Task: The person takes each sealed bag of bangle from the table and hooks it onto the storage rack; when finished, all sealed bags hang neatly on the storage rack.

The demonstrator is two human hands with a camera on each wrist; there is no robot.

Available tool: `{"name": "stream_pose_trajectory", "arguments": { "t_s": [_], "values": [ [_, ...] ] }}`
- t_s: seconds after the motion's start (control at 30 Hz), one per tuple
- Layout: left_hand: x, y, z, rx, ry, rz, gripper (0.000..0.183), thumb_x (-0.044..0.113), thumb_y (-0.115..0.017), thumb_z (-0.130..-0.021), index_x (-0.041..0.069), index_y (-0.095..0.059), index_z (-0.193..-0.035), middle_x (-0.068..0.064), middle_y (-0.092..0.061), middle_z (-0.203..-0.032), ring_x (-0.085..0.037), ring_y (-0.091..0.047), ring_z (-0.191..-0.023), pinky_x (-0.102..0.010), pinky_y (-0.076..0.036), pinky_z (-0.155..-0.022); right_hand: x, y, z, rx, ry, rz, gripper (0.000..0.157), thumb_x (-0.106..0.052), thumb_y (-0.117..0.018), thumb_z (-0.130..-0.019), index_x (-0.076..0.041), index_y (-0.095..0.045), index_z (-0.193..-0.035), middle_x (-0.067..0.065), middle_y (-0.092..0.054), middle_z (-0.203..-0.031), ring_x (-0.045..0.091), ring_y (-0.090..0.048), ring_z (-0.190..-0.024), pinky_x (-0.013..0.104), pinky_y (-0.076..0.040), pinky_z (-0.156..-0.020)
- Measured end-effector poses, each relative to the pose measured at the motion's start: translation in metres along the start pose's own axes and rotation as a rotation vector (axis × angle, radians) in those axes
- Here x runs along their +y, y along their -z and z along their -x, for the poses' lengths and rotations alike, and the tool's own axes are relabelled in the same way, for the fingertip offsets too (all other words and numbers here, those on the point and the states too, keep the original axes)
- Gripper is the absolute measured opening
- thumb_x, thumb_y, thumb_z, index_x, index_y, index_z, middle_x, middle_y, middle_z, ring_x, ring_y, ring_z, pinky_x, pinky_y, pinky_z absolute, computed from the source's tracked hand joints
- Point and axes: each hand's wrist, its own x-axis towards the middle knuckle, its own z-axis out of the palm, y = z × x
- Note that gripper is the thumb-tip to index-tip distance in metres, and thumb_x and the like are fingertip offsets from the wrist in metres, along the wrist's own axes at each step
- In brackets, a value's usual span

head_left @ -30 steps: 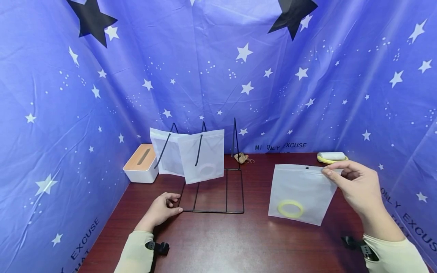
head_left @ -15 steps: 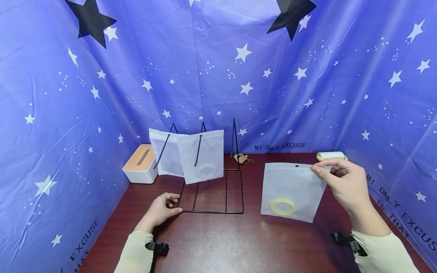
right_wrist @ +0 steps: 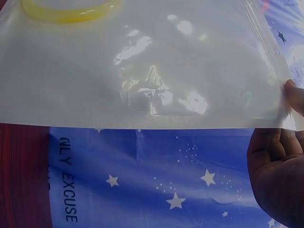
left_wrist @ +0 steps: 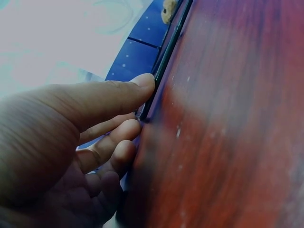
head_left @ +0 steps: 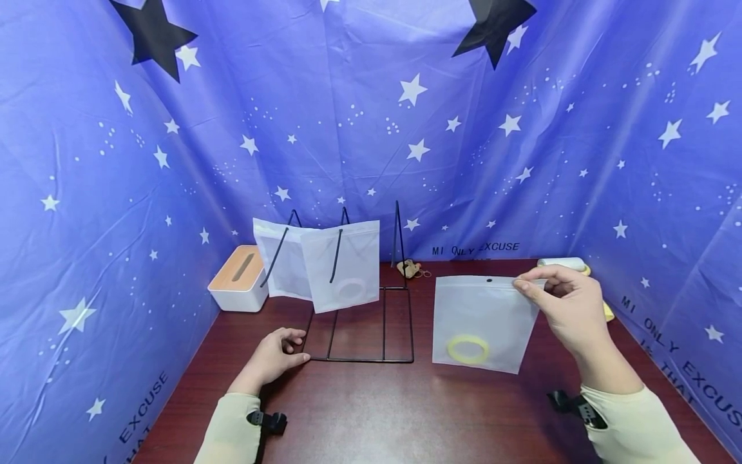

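Note:
In the head view my right hand (head_left: 570,306) pinches the top right corner of a frosted zip bag (head_left: 484,309), which hangs above the table. A yellow ring (head_left: 467,349) shows through its lower left part. My left hand (head_left: 277,354) holds the front left corner of a black wire display rack (head_left: 384,335); in the left wrist view the thumb (left_wrist: 142,80) lies on the wire and the fingertips meet its other side. Two more frosted bags hang from the rack's left hook and middle hook (head_left: 336,258). The middle bag (head_left: 359,264) contains a pale ring. No bag hangs on the right hook (head_left: 398,232).
A white tissue box (head_left: 239,293) with a wooden lid stands left of the rack. Behind the rack lies a small tan keychain (head_left: 409,269). A white roll (head_left: 561,263) with something yellow is at the back right, partly behind my right hand. Starry blue cloth (head_left: 371,129) surrounds the table.
My right hand has moved left with the bag, bringing it closer to the rack. A yellow thing now shows behind the right wrist. The left hand and rack stay in place.

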Motion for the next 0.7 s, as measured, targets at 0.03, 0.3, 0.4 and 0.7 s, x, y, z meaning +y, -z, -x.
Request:
{"name": "stream_pose_trajectory", "arguments": {
  "t_s": [0.03, 0.3, 0.4, 0.7],
  "values": [
    [0.000, 0.000, 0.000, -0.001, 0.001, -0.001, 0.047, 0.016, -0.093, -0.080, 0.008, -0.074, -0.123, 0.003, -0.068, -0.102, -0.014, -0.059, -0.085, -0.032, -0.049, -0.077, 0.000, -0.001, 0.000, -0.005, 0.001, -0.010, 0.015, 0.014, -0.080, -0.084, 0.010, -0.075, -0.097, 0.003, -0.067, -0.069, 0.009, -0.046, -0.054, 0.027, -0.032, -0.047],
    [0.003, 0.000, 0.000, 0.012, -0.012, -0.008, 0.047, 0.017, -0.093, -0.080, 0.009, -0.074, -0.122, 0.002, -0.068, -0.102, -0.014, -0.060, -0.085, -0.033, -0.050, -0.077, -0.001, -0.009, -0.003, -0.037, 0.004, -0.074, 0.014, 0.014, -0.079, -0.085, 0.011, -0.075, -0.098, 0.005, -0.067, -0.069, 0.010, -0.043, -0.054, 0.029, -0.030, -0.047],
    [0.005, 0.000, 0.000, 0.024, -0.024, -0.010, 0.047, 0.017, -0.093, -0.080, 0.008, -0.074, -0.122, 0.001, -0.068, -0.102, -0.014, -0.060, -0.085, -0.033, -0.051, -0.076, -0.003, -0.012, -0.002, -0.031, -0.006, -0.030, 0.014, 0.010, -0.081, -0.086, 0.008, -0.076, -0.099, 0.003, -0.061, -0.064, 0.011, -0.041, -0.052, 0.030, -0.030, -0.046],
    [0.014, 0.001, 0.003, 0.053, -0.055, 0.010, 0.043, 0.017, -0.092, -0.082, 0.009, -0.074, -0.121, -0.002, -0.069, -0.107, -0.015, -0.063, -0.088, -0.032, -0.053, -0.077, -0.005, -0.024, -0.002, -0.038, 0.004, 0.040, 0.014, 0.004, -0.083, -0.087, 0.001, -0.078, -0.099, 0.002, -0.057, -0.062, 0.012, -0.041, -0.052, 0.030, -0.033, -0.047]
  ]
}}
